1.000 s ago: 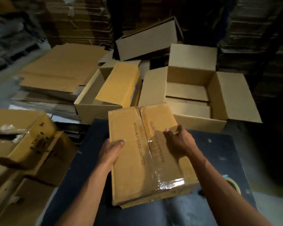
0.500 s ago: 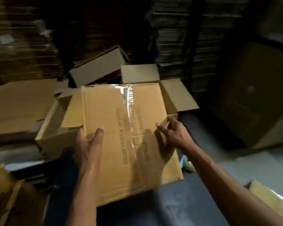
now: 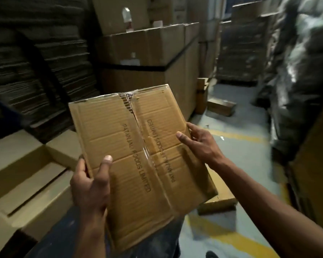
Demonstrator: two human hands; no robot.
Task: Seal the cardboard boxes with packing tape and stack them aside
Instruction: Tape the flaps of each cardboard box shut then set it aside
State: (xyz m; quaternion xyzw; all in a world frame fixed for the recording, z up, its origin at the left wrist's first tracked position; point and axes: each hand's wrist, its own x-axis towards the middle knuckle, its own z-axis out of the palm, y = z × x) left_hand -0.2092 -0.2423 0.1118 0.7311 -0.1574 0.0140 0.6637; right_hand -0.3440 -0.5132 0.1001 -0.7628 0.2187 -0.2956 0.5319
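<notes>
A brown cardboard box [image 3: 117, 146] printed "PATANJALI FOODS LIMITED" is held up in the air in front of me, its taped face toward the camera. Clear packing tape [image 3: 140, 144] runs along the centre seam between its two flaps. My left hand [image 3: 90, 185] grips the box's left edge, thumb on the face and fingers behind. My right hand [image 3: 198, 142] holds the right edge, thumb pressed on the face and fingers curled round the side.
An open empty carton [image 3: 26, 183] stands at the lower left. A tall strapped stack of cartons [image 3: 149, 58] rises behind, with flat cardboard piles [image 3: 35, 62] to the left. Another taped box [image 3: 222, 200] lies on the floor at right, beside yellow floor lines [image 3: 229, 237]. Wrapped goods [image 3: 302, 71] stand far right.
Both hands lifted the taped box off the dark table and swung it to the right. The view turned from the open cartons toward the stacked cartons and the floor aisle.
</notes>
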